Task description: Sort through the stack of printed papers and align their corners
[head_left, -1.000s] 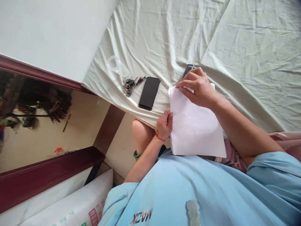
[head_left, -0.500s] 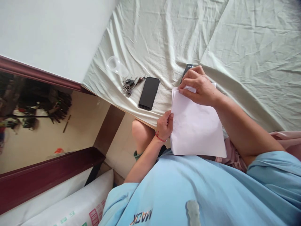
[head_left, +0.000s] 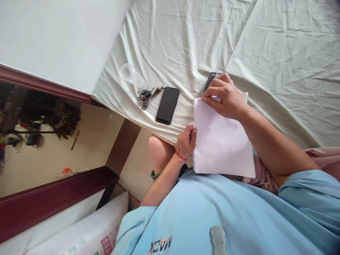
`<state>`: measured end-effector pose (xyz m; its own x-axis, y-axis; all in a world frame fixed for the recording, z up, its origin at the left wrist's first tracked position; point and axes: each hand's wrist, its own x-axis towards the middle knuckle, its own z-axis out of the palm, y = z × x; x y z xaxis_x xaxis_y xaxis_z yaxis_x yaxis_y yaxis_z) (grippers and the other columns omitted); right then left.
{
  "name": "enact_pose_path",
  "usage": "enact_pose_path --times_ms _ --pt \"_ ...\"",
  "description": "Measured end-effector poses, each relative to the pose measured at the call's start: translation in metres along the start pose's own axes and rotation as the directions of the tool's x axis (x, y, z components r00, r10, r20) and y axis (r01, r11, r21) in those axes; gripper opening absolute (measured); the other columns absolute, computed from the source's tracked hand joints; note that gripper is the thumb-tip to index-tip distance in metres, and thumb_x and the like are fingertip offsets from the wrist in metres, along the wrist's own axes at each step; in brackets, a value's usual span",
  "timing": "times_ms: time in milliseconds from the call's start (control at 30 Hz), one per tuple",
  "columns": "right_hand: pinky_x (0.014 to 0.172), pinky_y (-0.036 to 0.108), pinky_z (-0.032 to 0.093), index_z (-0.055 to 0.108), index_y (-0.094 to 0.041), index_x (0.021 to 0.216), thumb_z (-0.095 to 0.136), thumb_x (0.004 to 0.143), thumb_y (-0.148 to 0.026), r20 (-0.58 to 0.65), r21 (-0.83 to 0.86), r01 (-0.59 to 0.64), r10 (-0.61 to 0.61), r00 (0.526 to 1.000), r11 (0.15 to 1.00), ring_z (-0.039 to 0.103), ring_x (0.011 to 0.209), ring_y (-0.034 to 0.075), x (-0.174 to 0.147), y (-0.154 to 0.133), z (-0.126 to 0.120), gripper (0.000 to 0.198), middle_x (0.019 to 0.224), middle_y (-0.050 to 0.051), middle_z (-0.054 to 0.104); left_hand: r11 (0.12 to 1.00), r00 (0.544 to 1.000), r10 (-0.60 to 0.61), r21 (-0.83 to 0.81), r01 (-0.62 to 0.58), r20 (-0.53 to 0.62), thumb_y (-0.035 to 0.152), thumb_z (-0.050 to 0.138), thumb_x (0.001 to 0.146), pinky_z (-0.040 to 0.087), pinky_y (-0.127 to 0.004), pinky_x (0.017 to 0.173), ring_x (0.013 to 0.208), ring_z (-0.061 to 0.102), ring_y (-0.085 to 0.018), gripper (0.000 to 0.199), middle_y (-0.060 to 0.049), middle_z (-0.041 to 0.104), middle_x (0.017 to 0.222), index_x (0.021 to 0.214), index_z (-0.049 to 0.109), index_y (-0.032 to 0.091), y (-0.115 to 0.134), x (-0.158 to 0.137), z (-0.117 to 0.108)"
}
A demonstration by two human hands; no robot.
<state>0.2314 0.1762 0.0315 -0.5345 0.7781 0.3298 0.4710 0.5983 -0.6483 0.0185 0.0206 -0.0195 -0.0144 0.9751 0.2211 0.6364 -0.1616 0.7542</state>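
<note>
White sheets of paper (head_left: 223, 148) lie stacked in front of my body, partly over the edge of the cloth-covered surface. My left hand (head_left: 186, 141) is closed on their left edge, thumb on top. At the top left corner, my right hand (head_left: 224, 95) pinches the paper between thumb and index finger, its other fingers curled. Just beyond that hand a dark, narrow object (head_left: 211, 79) lies on the cloth, partly hidden by the fingers. A black smartphone (head_left: 168, 105) rests to the left of the paper, screen up.
Beside the phone lies a bunch of keys (head_left: 145, 96) with a beaded strap. A clear plastic cup (head_left: 131, 75) is on its side behind them. The pale cloth (head_left: 281, 71) is wrinkled. A dark red wooden rail (head_left: 58, 191) and a white sack (head_left: 87, 230) are at lower left.
Both hands stay at the paper's left edge and top corner. The upper right part of the sheets has shifted slightly, and the right fingers have moved a little.
</note>
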Motion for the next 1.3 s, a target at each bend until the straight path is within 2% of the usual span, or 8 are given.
enact_pose_path --times_ms 267,567,767,900,1033,1167,1300 --pt "0.110 0.064 0.047 0.078 -0.024 0.101 0.052 0.111 -0.041 -0.007 -0.072 -0.021 0.021 1.000 0.997 0.056 0.124 0.038 0.001 -0.009 -0.002 0.032 0.104 0.012 0.067 0.999 1.000 0.031 0.008 -0.031 -0.002 0.060 0.041 0.116 0.048 -0.028 0.065 0.063 0.063 -0.016 0.047 -0.001 0.069 0.076 0.109 0.069 0.023 -0.002 -0.001 0.001" --pt "0.107 0.062 0.050 0.077 -0.023 0.097 0.051 0.110 -0.038 -0.030 -0.083 -0.108 0.105 0.994 0.991 0.056 0.123 0.037 0.001 -0.019 0.004 0.033 0.101 0.013 0.068 0.994 0.999 0.045 0.095 -0.047 0.017 0.062 0.032 0.116 0.047 -0.030 0.066 0.064 0.063 -0.018 0.056 -0.003 0.069 0.076 0.109 0.070 0.022 -0.003 -0.001 0.004" --pt "0.107 0.063 0.049 0.074 -0.023 0.094 0.051 0.110 -0.036 -0.056 -0.079 -0.143 0.138 0.989 0.987 0.056 0.121 0.037 0.000 -0.018 0.009 0.031 0.101 0.013 0.067 0.992 0.998 0.038 0.118 -0.043 0.048 0.064 0.029 0.116 0.044 -0.031 0.063 0.062 0.059 -0.018 0.060 -0.003 0.066 0.073 0.100 0.068 0.022 0.000 0.000 0.004" --pt "0.109 0.065 0.047 0.073 -0.023 0.095 0.052 0.109 -0.039 -0.063 -0.052 -0.133 0.130 0.990 0.990 0.056 0.121 0.037 0.000 -0.014 0.012 0.030 0.104 0.012 0.068 0.998 0.999 0.013 0.059 -0.015 0.045 0.065 0.027 0.116 0.042 -0.031 0.061 0.059 0.055 -0.017 0.060 -0.002 0.062 0.070 0.096 0.065 0.023 0.002 0.000 0.002" --pt "0.112 0.064 0.043 0.075 -0.024 0.099 0.053 0.108 -0.042 -0.075 -0.061 -0.127 0.123 0.990 0.990 0.055 0.123 0.037 0.001 -0.016 0.010 0.029 0.108 0.012 0.069 0.997 0.996 -0.066 -0.036 0.068 0.060 0.070 0.031 0.114 0.041 -0.030 0.060 0.058 0.053 -0.016 0.059 0.001 0.058 0.067 0.096 0.063 0.024 0.008 0.002 -0.003" --pt "0.114 0.064 0.039 0.076 -0.028 0.117 0.049 0.109 -0.041 -0.109 -0.104 -0.117 0.105 0.988 0.988 0.054 0.132 0.039 0.002 -0.025 0.003 0.031 0.120 0.012 0.071 0.980 0.989 -0.136 -0.136 0.143 0.059 0.071 0.039 0.112 0.040 -0.029 0.061 0.061 0.050 -0.015 0.055 0.003 0.053 0.067 0.091 0.060 0.025 0.020 0.004 -0.009" --pt "0.120 0.065 0.033 0.077 -0.030 0.125 0.041 0.112 -0.039 -0.030 -0.125 -0.071 0.068 0.997 0.990 0.054 0.140 0.039 0.002 -0.028 -0.001 0.039 0.118 0.012 0.076 0.956 0.979 -0.196 -0.215 0.202 0.050 0.076 0.044 0.109 0.042 -0.030 0.064 0.065 0.049 -0.016 0.057 0.003 0.052 0.070 0.087 0.057 0.025 0.027 0.006 -0.009"
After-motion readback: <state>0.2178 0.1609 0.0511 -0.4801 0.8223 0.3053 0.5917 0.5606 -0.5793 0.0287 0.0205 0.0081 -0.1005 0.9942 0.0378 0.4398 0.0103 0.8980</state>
